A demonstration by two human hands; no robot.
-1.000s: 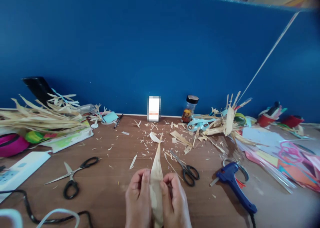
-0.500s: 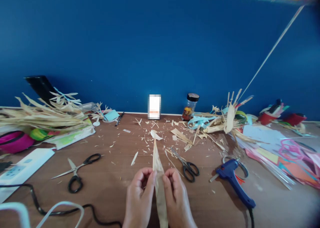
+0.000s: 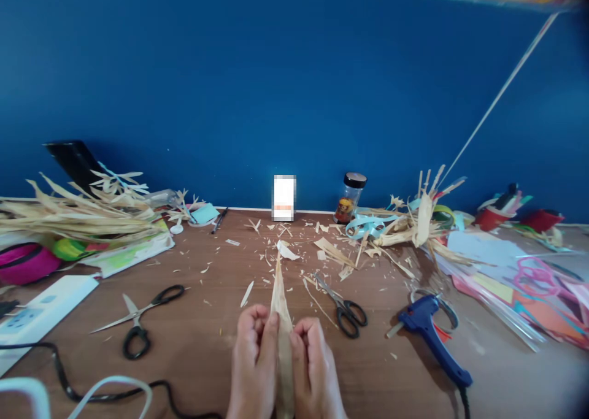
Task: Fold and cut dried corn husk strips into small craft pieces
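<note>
A long, pale dried corn husk (image 3: 281, 302) runs lengthwise between my hands, its pointed tip away from me and its lower end past the bottom edge. My left hand (image 3: 255, 351) pinches its left side between thumb and curled fingers. On the opposite edge, my right hand (image 3: 315, 361) is closed with thumb against fingers, gripping the husk a little lower. Beyond the tip lies a white scrap (image 3: 288, 251) among husk trimmings. Scissors with black handles (image 3: 350, 316) rest just right of my hands, and a second open pair of scissors (image 3: 137, 318) lies to the left.
A blue glue gun (image 3: 430, 333) lies at right with its cord. Piled husks (image 3: 83, 213) and a white power strip (image 3: 41, 311) are on the left, with a black cable (image 3: 59, 370) in front. A jar (image 3: 350, 198) stands against the blue wall (image 3: 276, 88).
Both hands and the husk have shifted slightly left. My right hand has slid a little lower along the husk's edge, and the husk's tip has tilted left.
</note>
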